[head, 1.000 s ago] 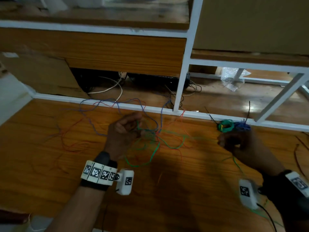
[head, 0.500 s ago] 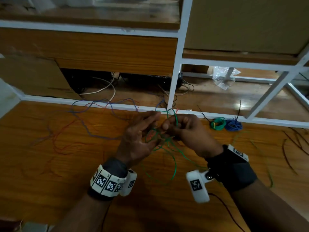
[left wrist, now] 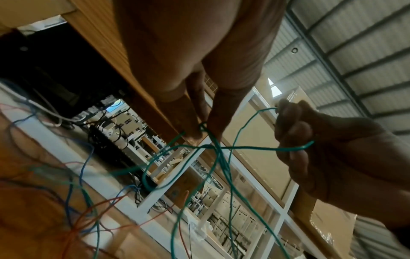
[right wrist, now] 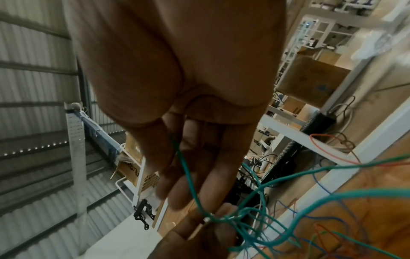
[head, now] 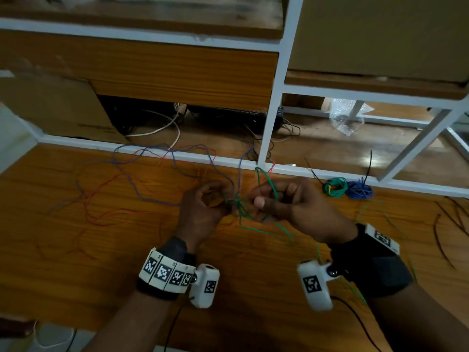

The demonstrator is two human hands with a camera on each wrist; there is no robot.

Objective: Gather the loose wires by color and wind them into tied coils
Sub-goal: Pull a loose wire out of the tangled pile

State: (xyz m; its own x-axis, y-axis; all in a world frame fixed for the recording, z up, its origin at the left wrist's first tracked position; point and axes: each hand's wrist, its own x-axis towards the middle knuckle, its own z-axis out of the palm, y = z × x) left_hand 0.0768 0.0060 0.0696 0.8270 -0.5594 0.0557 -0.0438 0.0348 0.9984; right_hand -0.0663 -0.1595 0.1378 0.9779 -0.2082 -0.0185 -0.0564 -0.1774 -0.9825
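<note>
Both my hands are up close together now, over the middle of the wood table (head: 76, 250). A sec ago they were far apart: the right hand (head: 299, 207) was way over by the 2 done coils, and the left hand (head: 203, 209) sat alone w/ the bunch. Half a sec ago they had just met; now they sit a bit lower and tighter.

Left hand: thumb and fingers (left wrist: 195, 126) pinch the green wires (head: 243, 212) right at a small knot where the loops cross. The left fingers were spread half a sec ago; now they curl in.

Right hand: fingers curled round a green strand that loops up above the knuckles and back down. In the left wrist view the strand pokes out both sides of that fist.

The rest of the green wires hang down btw the hands and trail on the table toward me.

The green coil (head: 335, 187) and the blue coil (head: 360, 191) lie side by side, touching, by the white frame (head: 269, 102), same spot as before. Loose blue wires (head: 142, 174) and red wires (head: 101, 199) lie spread on the left of the table, not moved.
</note>
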